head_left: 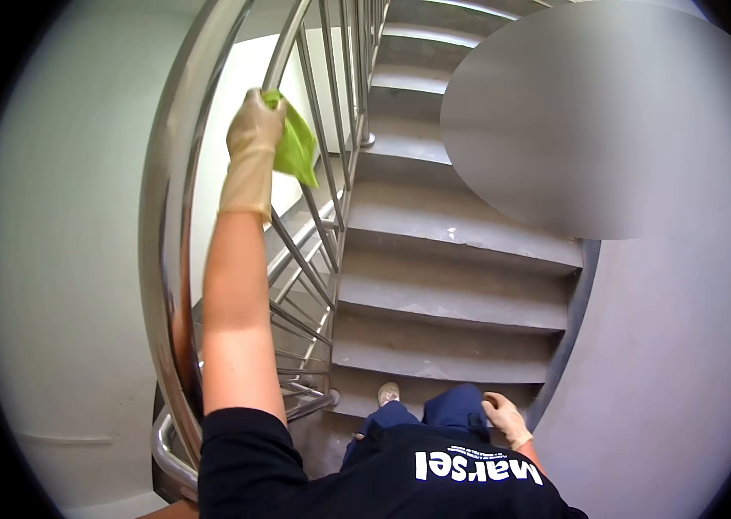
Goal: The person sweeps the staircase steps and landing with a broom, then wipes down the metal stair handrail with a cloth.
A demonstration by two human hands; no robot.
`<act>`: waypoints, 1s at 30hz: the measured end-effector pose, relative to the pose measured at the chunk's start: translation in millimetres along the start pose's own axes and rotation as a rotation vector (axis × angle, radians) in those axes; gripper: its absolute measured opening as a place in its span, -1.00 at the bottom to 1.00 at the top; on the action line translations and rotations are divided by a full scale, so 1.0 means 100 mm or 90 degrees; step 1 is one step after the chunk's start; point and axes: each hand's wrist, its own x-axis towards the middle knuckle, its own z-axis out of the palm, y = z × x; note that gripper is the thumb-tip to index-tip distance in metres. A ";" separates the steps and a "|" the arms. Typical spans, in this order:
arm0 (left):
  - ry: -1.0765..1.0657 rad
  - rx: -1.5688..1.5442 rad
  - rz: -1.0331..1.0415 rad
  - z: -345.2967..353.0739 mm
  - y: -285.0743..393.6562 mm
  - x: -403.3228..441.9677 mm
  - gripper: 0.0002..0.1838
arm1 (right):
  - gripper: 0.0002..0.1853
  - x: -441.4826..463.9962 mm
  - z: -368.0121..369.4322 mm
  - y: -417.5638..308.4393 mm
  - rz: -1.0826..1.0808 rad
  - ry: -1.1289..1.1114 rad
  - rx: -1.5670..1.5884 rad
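My left hand (256, 124), in a pale translucent rubber glove, reaches forward with its fingers closed on a bright green cloth (297, 149). The cloth lies against an inner metal rail (287, 39) of the stair railing, and its loose part hangs down to the right of the hand. Beside my right thigh, my right hand (506, 419) hangs low in a similar glove. Its fingers are loosely extended and nothing shows in them. Dark blue trousers (456, 406) are close to that hand.
Grey stairs (447, 290) rise ahead of me, with a light shoe (389, 394) on a lower step. A thick polished handrail (162, 208) curves along the left, with thin metal bars (318, 95) beside it. A grey wall (651, 346) bounds the right side. A blurred oval hides the upper right.
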 end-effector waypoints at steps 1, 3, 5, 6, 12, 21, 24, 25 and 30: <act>0.020 0.010 0.015 0.00 -0.06 -0.12 -0.48 | -0.56 0.00 -0.05 0.18 0.002 0.028 0.004; 0.053 0.025 0.036 0.03 -0.22 -0.40 -0.49 | -0.55 -0.02 -0.18 0.22 0.040 0.055 0.035; 0.083 0.061 0.053 0.06 -0.42 -0.61 -0.49 | -0.56 0.03 -0.31 0.17 0.048 0.082 0.026; 0.101 0.091 0.062 0.05 -0.46 -0.75 -0.48 | -0.56 0.10 -0.34 0.31 0.018 0.112 -0.011; 0.129 0.144 0.026 0.02 -0.34 -0.85 -0.40 | -0.59 0.63 -0.57 0.37 0.048 0.146 0.041; 0.212 0.165 0.158 0.21 0.99 1.39 -0.42 | -0.57 2.05 -0.86 -0.09 -0.087 -0.074 0.021; 0.127 -0.067 0.087 0.20 1.18 2.03 -0.31 | -0.61 2.54 -1.10 -0.42 -0.156 -0.105 -0.060; 0.134 -0.061 0.078 0.22 1.15 2.11 -0.31 | -0.60 2.73 -1.14 -0.51 -0.143 -0.121 -0.069; 0.103 -0.107 0.033 0.26 0.74 1.37 -0.26 | -0.60 3.15 -1.71 -1.21 -0.221 -0.149 -0.044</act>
